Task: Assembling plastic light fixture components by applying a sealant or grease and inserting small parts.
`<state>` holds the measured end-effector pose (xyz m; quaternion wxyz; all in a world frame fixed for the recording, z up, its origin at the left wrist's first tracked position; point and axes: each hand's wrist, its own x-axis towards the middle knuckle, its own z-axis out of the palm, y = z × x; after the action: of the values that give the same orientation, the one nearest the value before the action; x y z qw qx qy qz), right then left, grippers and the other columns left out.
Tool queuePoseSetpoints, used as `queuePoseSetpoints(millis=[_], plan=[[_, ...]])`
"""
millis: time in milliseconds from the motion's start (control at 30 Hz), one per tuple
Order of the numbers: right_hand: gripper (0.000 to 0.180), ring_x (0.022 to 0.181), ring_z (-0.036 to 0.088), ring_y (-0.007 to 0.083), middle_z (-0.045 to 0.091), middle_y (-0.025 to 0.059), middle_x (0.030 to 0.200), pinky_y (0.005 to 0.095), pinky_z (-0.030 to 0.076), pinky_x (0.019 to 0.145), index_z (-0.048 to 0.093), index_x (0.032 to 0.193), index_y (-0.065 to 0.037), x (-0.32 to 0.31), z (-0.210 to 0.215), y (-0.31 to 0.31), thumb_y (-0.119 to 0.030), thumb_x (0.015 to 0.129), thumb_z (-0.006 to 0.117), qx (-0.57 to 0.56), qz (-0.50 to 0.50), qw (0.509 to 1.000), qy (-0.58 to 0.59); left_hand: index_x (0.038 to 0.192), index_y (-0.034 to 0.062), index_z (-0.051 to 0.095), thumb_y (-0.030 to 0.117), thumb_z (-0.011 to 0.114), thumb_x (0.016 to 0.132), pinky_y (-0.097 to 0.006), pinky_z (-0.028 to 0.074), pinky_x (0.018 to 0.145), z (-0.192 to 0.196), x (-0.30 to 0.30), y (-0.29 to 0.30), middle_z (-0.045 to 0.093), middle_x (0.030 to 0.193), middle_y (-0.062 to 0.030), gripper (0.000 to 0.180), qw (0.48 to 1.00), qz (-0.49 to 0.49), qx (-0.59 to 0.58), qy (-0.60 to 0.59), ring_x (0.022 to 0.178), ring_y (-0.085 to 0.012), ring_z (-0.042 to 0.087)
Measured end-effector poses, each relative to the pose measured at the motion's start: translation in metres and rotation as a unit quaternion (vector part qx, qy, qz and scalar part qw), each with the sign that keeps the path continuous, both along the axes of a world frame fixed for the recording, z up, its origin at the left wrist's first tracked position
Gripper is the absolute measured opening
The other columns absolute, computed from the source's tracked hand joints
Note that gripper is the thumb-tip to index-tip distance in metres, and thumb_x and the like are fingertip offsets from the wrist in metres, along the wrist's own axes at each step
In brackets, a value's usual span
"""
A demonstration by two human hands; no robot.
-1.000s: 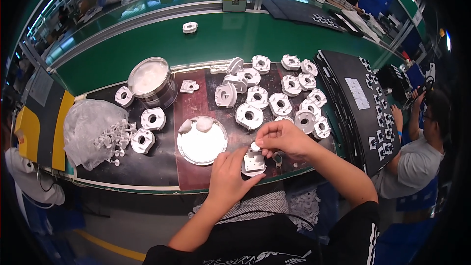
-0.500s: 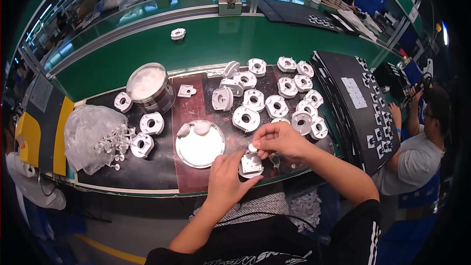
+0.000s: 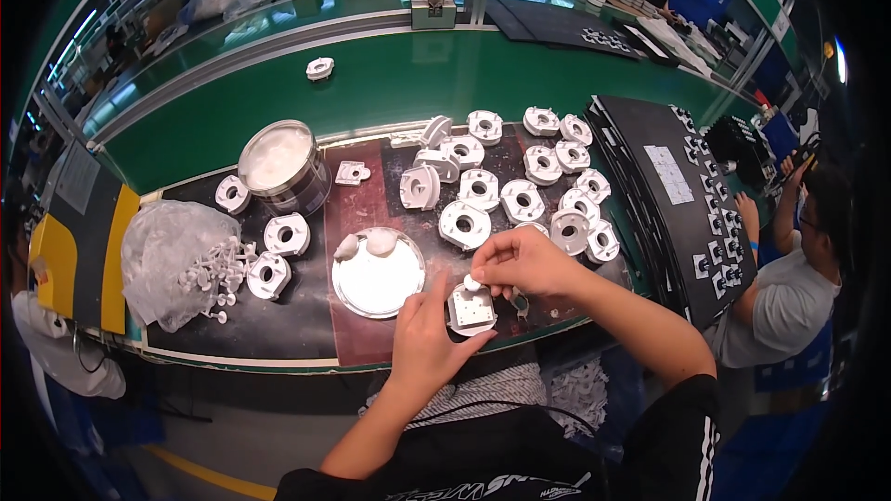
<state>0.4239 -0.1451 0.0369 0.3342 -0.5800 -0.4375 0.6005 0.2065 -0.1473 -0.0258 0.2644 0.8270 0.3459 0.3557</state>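
Head view: left hand (image 3: pixel 429 339) cradles white housing (image 3: pixel 471 310) under right hand (image 3: pixel 524 264).

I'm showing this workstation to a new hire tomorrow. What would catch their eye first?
Probably the two hands at the mat's near edge: the left hand steadies a square white part while the right hand sets a small white piece on it. Behind them lies a cluster of round white housings, and to the left a shallow metal dish.

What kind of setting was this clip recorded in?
Most likely a factory assembly line. A green conveyor belt runs past the bench, many identical white moulded parts lie in rows, and the left hand and right hand work on one white part.
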Motion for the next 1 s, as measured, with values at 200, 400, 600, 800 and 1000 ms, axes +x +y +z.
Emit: queuePoseSetpoints(millis=[200,400,600,800,1000], plan=[[0.015,0.068,0.063,0.0061,0.07,0.0012,0.08,0.022,0.049,0.056,0.072,0.102,-0.001,0.001,-0.018,-0.006,-0.012,0.092,0.076,0.041,0.02,0.995,-0.091,0.146,-0.0059,0.043,0.031,0.094,0.067,-0.041,0.049,0.092,0.001,0.001,-0.002,0.071,0.115,-0.016,0.102,1.0,-0.007,-0.003,-0.001,0.101,-0.0316,0.063],[0.019,0.062,0.059,0.0057,0.069,0.0008,0.08,0.0226,0.047,0.056,0.073,0.101,-0.001,-0.007,0.009,-0.008,-0.019,0.094,0.075,0.036,0.002,0.997,-0.07,0.146,-0.0048,0.045,0.033,0.094,0.068,-0.04,0.049,0.094,0.015,-0.009,0.0,0.071,0.117,-0.0154,0.1,1.0,-0.003,0.005,-0.015,0.103,-0.0309,0.063],[0.027,0.06,0.053,0.0041,0.064,-0.0008,0.077,0.0223,0.043,0.055,0.072,0.1,-0.001,-0.02,0.047,0.05,-0.028,0.1,0.067,0.16,-0.002,0.986,-0.045,0.142,-0.0038,0.051,0.03,0.099,0.062,-0.036,0.059,0.083,0.067,-0.074,0.02,0.07,0.119,-0.0149,0.099,0.997,0.011,-0.014,-0.07,0.105,-0.0277,0.064],[0.018,0.084,0.067,0.0294,0.067,0.0134,0.088,0.04,0.054,0.077,0.07,0.1,-0.003,-0.059,0.043,0.238,-0.017,0.088,0.071,0.452,0.03,0.8,-0.394,0.148,0.0012,0.046,0.022,0.098,0.062,-0.036,0.053,0.093,0.117,-0.162,0.084,0.064,0.127,-0.0147,0.103,0.992,0.118,-0.011,-0.044,0.109,-0.0238,0.067],[0.053,0.111,0.061,0.0434,0.057,0.0234,0.12,0.049,0.053,0.096,0.053,0.131,-0.014,-0.1,-0.013,0.422,-0.018,0.083,0.075,0.392,0.022,0.785,-0.479,0.146,0.0061,0.048,0.021,0.094,0.067,-0.029,0.045,0.082,0.141,-0.212,0.18,0.069,0.125,-0.0121,0.093,0.979,0.191,0.015,-0.07,0.106,-0.0172,0.064]])
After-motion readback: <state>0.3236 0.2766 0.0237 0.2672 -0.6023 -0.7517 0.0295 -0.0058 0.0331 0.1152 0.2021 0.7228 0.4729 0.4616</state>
